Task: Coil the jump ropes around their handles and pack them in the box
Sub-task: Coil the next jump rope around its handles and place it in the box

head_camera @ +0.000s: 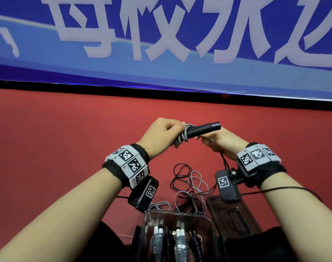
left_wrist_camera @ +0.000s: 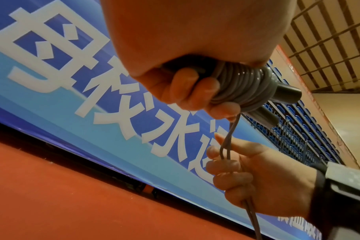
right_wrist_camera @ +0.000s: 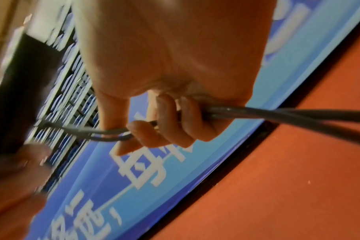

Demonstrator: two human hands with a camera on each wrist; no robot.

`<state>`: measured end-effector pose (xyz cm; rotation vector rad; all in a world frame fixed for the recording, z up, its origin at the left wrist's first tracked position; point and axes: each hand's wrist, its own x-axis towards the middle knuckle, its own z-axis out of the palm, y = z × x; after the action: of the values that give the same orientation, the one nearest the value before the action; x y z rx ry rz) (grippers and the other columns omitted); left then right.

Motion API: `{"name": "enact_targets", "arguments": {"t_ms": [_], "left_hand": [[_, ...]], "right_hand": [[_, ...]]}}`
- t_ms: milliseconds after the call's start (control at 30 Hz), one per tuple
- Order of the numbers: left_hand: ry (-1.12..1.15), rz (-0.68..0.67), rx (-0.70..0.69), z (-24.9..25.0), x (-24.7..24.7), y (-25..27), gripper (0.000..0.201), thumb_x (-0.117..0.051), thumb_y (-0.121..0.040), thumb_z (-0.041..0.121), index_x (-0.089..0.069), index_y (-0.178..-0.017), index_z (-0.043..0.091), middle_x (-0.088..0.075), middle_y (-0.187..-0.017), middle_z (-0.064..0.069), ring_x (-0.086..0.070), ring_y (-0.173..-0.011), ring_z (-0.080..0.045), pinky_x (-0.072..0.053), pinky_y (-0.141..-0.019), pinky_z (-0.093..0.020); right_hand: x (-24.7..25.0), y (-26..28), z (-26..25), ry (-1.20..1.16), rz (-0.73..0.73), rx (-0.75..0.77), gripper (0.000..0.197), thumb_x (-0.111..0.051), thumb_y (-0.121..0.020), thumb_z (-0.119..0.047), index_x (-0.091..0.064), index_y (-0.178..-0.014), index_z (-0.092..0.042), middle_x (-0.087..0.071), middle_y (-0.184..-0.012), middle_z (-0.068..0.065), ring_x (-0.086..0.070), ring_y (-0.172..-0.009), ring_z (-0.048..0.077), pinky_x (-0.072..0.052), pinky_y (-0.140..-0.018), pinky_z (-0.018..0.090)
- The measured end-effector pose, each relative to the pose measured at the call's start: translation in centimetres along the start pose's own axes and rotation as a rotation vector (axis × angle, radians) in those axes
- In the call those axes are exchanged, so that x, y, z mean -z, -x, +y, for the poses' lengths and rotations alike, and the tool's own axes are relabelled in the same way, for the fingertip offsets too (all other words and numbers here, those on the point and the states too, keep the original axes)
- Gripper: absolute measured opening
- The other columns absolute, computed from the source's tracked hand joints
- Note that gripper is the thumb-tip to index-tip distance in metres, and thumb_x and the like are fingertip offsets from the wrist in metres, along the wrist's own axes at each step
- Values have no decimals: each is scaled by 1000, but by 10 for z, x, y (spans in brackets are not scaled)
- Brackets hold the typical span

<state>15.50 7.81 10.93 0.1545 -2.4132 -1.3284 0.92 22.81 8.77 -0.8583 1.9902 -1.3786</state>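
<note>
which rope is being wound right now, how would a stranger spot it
Start at the red floor below the blue banner, then find the two raised hands. The grey rope is coiled round black handles that the left hand grips. Unlike the loose ropes below, its tail runs through the right hand.

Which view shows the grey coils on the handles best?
The left wrist view: the grey coils fill it close up, turn by turn, around the handles. In the head view they are a small bundle beside the left hand. The right wrist view blurs them.
</note>
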Motion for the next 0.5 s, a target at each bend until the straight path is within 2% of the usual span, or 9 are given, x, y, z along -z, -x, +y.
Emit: {"name": "enact_targets", "arguments": {"t_ms": [67, 133, 200, 267, 300, 367, 500], "left_hand": [[19, 31, 15, -1, 1, 0, 41, -44, -100, 27, -67, -70, 12, -57, -53, -2, -41, -43, -9, -32, -45, -21], [74, 58, 59, -3, 4, -1, 42, -45, -96, 34, -67, -72, 7, -57, -54, -5, -40, -44, -14, -30, -44, -22], [129, 59, 91, -2, 6, -1, 51, -48, -98, 44, -68, -77, 2, -56, -55, -7, -39, -44, -15, -30, -42, -21], [134, 37, 89, -2, 5, 0, 57, -50, -92, 56, -68, -75, 5, -56, -55, -6, -40, -44, -14, -31, -42, -22], [125, 29, 84, -1, 4, 1, 54, -51, -90, 58, -68, -72, 9, -56, -56, -5, -40, -45, -14, -31, -42, -22], [111, 35, 89, -2, 3, 1, 47, -54, -93, 52, -66, -69, 14, -56, -56, -4, -41, -46, -13, -32, -43, -22], [143, 141, 148, -10, 5, -1, 45, -48, -101, 41, -65, -73, 10, -57, -60, -8, -42, -42, -10, -34, -42, -20]], "right_hand": [[-7, 0, 0, 102, -5, 10, 28, -58, -79, -46, -69, -76, -20, -40, -56, -10, -28, -46, 7, -19, -43, 21], [-12, -2, -2, 108, 19, 22, 33, -59, -90, -45, -68, -74, -18, -38, -55, -9, -27, -48, 8, -18, -44, 22], [-16, -1, -4, 124, 44, 39, 37, -54, -95, -43, -67, -72, -17, -36, -54, -8, -25, -48, 9, -18, -43, 21], [-18, -2, -5, 141, 57, 54, 38, -54, -95, -44, -67, -71, -17, -35, -56, -6, -23, -50, 11, -17, -43, 22], [-19, -2, -5, 154, 60, 52, 39, -53, -95, -45, -67, -71, -17, -36, -57, -5, -23, -51, 12, -17, -44, 23], [-21, -2, -4, 196, 75, 31, 42, -53, -94, -48, -69, -70, -17, -39, -57, -6, -25, -51, 13, -19, -44, 23], [-31, -3, -6, 260, 114, 46, 48, -52, -95, -49, -69, -63, -19, -33, -52, -2, -24, -43, 12, -20, -42, 22]]}}
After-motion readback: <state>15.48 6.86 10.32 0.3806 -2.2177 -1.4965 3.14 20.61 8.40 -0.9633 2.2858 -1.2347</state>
